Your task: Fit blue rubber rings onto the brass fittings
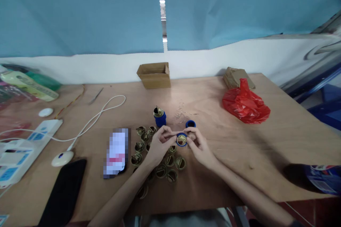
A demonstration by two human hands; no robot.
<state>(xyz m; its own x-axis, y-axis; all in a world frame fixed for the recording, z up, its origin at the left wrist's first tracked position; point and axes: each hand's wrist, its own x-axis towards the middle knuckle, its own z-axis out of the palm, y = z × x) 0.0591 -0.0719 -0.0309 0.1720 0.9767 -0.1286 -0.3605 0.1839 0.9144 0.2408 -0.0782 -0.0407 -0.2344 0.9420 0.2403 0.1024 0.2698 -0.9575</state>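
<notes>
Between my two hands is a small round brass-coloured piece with a blue rim [182,139]. My left hand [163,142] pinches its left edge, and my right hand [198,145] grips its right edge with thumb and fingers. Just beyond them lies a blue ring [190,124]. Behind my left hand stands a stack of blue rings [160,118] with a brass-coloured piece on top. Several brass-coloured round pieces [161,171] with bars across them are spread on the table around and under my left forearm. Thin curled wires [180,111] lie beyond the hands.
An open cardboard box [156,81] stands at the back, a red plastic bag [246,104] at the right. A dark bottle [314,179] lies at the right edge. On the left are a phone [116,152], a black phone-like slab [64,193], a power strip [33,149] and a white cable [98,115].
</notes>
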